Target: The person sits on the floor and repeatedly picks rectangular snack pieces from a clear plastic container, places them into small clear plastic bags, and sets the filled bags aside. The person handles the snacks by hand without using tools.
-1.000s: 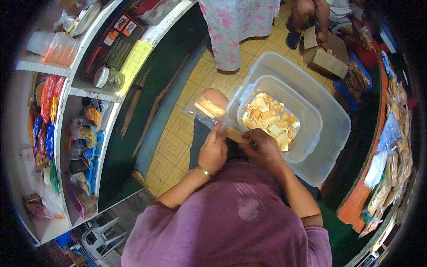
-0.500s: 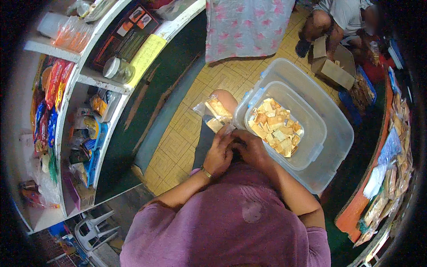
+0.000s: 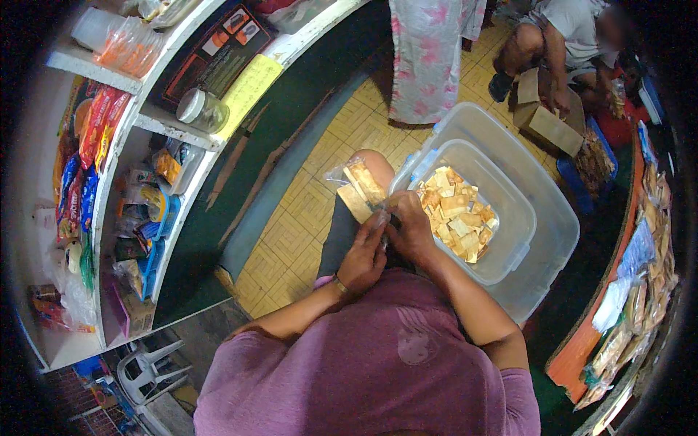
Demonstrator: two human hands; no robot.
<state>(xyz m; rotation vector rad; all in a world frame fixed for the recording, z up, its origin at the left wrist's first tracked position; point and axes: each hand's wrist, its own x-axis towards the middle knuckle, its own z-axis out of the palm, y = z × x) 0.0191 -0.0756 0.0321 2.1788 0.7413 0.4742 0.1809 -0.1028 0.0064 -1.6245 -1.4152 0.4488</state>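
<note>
Nearest me, the person in the purple shirt [image 3: 349,356] works with both hands just beyond the belly. The left hand [image 3: 362,260] pinches the near end of a clear bag [image 3: 361,187] between thumb and fingers. The right hand [image 3: 411,221] is curled in at that same end, touching it; I cannot tell whether it grips, as its fingertips are partly hidden. The bag, with pale tan strips inside, lies against the bare knee [image 3: 372,158], tilted away from the hands.

Just right of it: inner tub [image 3: 515,232], translucent, sitting inside a larger outer tub [image 3: 554,218] near that tub's left edge. Flat golden pieces [image 3: 456,218] heap toward the inner tub's left end.

Left: shelf unit [image 3: 174,129]; a lidded jar [image 3: 203,110] stands by its front edge, next to a yellow sheet [image 3: 251,94].

Right: bagged goods [image 3: 640,291] lie behind the counter's orange edge [image 3: 571,367].

Farther: flowered cloth [image 3: 427,58] hangs over yellow flooring [image 3: 291,240]. Farthest, a crouching co-worker [image 3: 571,33] has one hand in an open cardboard box [image 3: 547,120].
</note>
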